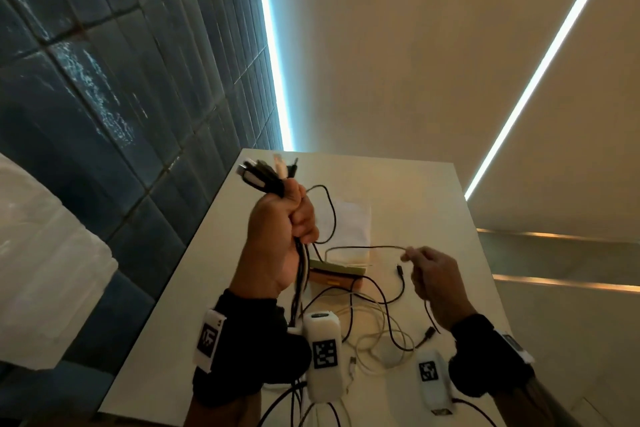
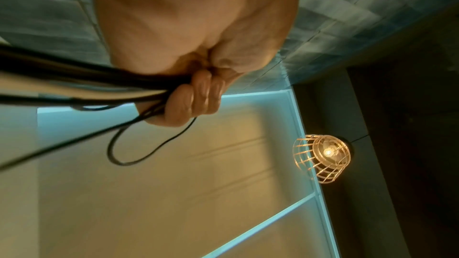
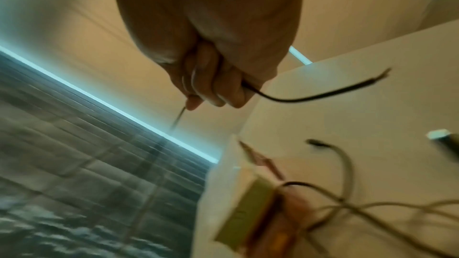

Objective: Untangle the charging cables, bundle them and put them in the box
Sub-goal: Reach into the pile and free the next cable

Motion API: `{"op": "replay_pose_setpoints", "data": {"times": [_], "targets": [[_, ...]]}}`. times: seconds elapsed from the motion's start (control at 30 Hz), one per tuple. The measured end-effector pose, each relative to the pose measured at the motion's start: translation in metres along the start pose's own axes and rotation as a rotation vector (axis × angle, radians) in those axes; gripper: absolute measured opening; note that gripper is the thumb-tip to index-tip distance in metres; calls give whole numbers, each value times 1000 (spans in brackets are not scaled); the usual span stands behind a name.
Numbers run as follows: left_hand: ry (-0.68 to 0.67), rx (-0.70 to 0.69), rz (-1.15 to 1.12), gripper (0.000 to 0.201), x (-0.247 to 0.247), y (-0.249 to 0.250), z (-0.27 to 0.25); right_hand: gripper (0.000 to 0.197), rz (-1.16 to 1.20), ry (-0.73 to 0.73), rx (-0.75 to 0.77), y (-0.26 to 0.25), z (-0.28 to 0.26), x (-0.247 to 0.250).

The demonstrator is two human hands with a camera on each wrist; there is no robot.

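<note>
Head view: your left hand is fisted round a bunch of cables, plugs fanned out above the fist. Your right hand pinches one thin black cable. The box sits on the worktop, half hidden behind the left hand. Loose cables lie tangled nearer you. The wrist tags carry square codes (no readable writing).

Left wrist view: fingers curled tight on dark cords; plugs hidden.

Right wrist view: blurred; the box's label is illegible.
</note>
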State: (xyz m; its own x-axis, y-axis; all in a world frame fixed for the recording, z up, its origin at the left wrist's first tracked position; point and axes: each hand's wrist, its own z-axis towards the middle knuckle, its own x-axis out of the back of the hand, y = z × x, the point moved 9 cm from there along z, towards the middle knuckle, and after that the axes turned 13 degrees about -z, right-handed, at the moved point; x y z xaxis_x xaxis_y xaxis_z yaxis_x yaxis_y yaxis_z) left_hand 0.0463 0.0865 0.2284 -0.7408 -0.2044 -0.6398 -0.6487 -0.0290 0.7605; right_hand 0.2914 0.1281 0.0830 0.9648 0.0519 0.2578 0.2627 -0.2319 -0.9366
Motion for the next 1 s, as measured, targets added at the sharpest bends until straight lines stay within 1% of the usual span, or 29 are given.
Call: {"op": "replay_pose_setpoints", "data": {"times": [0.03, 0.1, 0.17, 0.23, 0.27, 0.33, 0.4, 0.47, 0.53, 0.63, 0.73, 0.8, 0.87, 0.93, 1.0], "targets": [[14, 29, 25, 34, -2, -10, 0, 24, 72, -49, 42, -24, -3, -9], [66, 64, 78, 31, 0, -28, 1, 19, 189, -186, 171, -73, -17, -30], [123, 81, 125, 29, 6, -39, 3, 15, 224, -317, 303, -112, -36, -47], [169, 96, 167, 28, 11, -43, 3, 12, 203, -415, 380, -133, -52, -60], [186, 106, 172, 27, 13, -44, 2, 11, 193, -459, 391, -137, -58, -66], [192, 129, 126, 26, 15, -43, 0, 9, 181, -542, 364, -136, -66, -77], [144, 140, 6, 26, 11, -42, 0, 12, 131, -589, 328, -126, -70, -85], [117, 98, -108, 27, 10, -33, 2, 15, 55, -616, 308, -112, -73, -90], [115, 34, -137, 29, 13, -23, 4, 21, 33, -635, 271, -93, -72, -92], [104, -23, -77, 32, 17, -13, 5, 31, 0, -617, 223, -63, -71, -90], [69, -15, 7, 34, 15, -18, 3, 29, 12, -559, 214, -46, -71, -77], [74, -24, 73, 33, 16, -19, 2, 28, 25, -496, 199, -38, -68, -60], [102, -66, 138, 30, 22, -13, 2, 29, 58, -407, 163, -25, -64, -29], [122, -92, 191, 27, 29, -6, 2, 31, 90, -264, 116, -1, -61, 13], [112, -94, 258, 25, 30, -4, 2, 30, 119, -145, 79, 26, -65, 50]]}}
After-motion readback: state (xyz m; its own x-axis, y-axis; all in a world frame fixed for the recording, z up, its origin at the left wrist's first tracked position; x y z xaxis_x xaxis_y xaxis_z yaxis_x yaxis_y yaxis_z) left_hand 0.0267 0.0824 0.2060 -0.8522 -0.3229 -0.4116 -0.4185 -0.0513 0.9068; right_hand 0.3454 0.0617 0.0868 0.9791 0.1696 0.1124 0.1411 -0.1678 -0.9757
